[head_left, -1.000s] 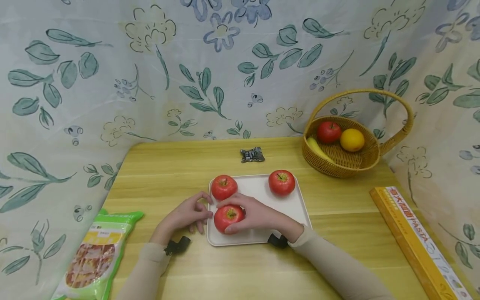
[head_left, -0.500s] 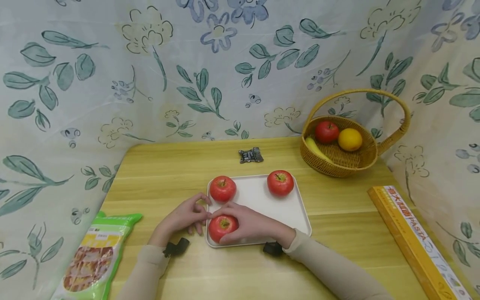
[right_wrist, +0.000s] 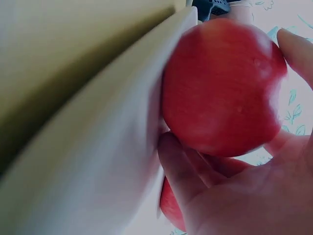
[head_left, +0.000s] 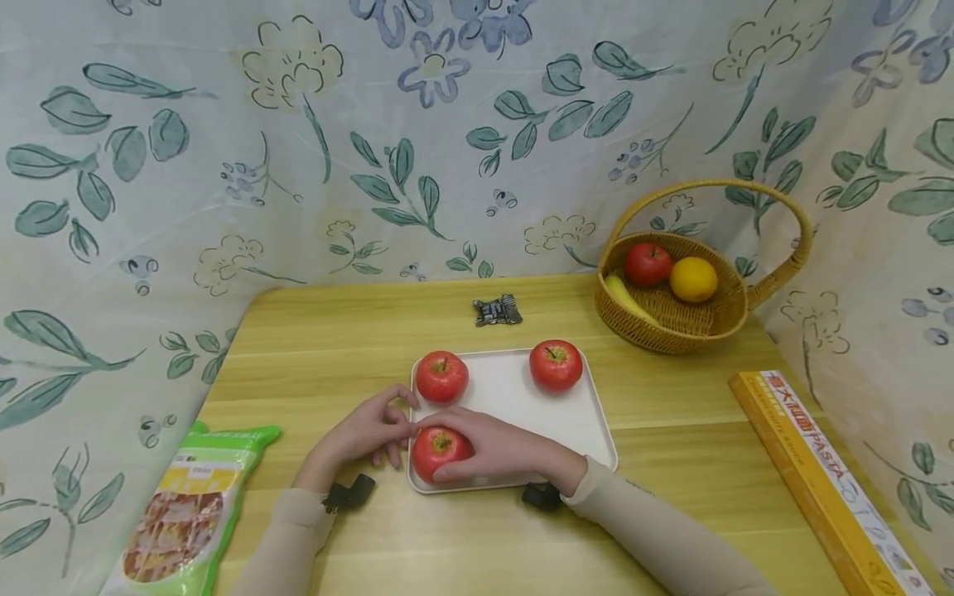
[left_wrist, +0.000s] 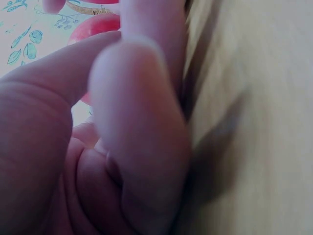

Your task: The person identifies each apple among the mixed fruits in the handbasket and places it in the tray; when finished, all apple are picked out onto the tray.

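The near apple (head_left: 440, 452) has just shifted into the near left corner of the tray (head_left: 510, 401), the right hand (head_left: 499, 445) curved round it; with the far left apple (head_left: 442, 377) and far right apple (head_left: 556, 366), three corners are taken. The left hand (head_left: 370, 428), loosely curled, holds nothing.

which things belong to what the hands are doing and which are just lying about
Part of the job, it seems:
near apple, in the right hand
far left apple
far right apple
tray
left hand, by the tray

Apparently just lying about:
basket with red apple, banana, yellow fruit
small packet
pasta box
green bag
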`<control>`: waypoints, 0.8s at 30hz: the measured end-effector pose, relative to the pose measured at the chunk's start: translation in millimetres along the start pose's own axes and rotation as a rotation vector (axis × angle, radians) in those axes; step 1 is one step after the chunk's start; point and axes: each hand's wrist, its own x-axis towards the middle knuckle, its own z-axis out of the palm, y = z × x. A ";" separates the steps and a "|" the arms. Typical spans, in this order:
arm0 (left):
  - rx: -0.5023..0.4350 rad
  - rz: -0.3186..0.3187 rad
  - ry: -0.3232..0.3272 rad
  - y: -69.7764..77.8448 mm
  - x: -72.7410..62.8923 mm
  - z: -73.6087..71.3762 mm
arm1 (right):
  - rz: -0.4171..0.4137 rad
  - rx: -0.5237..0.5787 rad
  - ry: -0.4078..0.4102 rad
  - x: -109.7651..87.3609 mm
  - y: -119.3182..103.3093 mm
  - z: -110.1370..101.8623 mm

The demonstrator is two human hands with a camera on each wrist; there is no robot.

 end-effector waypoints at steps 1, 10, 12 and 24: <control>0.002 -0.001 0.001 -0.3 0.1 -0.1 | -0.006 -0.007 -0.002 -0.2 -0.2 -0.6; 0.013 -0.019 0.005 -2.2 0.0 0.4 | 0.001 -0.093 0.038 -10.3 -10.4 -23.6; 0.008 -0.019 0.002 -2.1 -0.4 0.5 | 0.004 -0.076 0.054 -15.5 -14.4 -33.3; 0.001 -0.016 0.007 -1.0 -0.1 0.1 | -0.034 -0.066 0.392 -71.3 -31.2 -119.2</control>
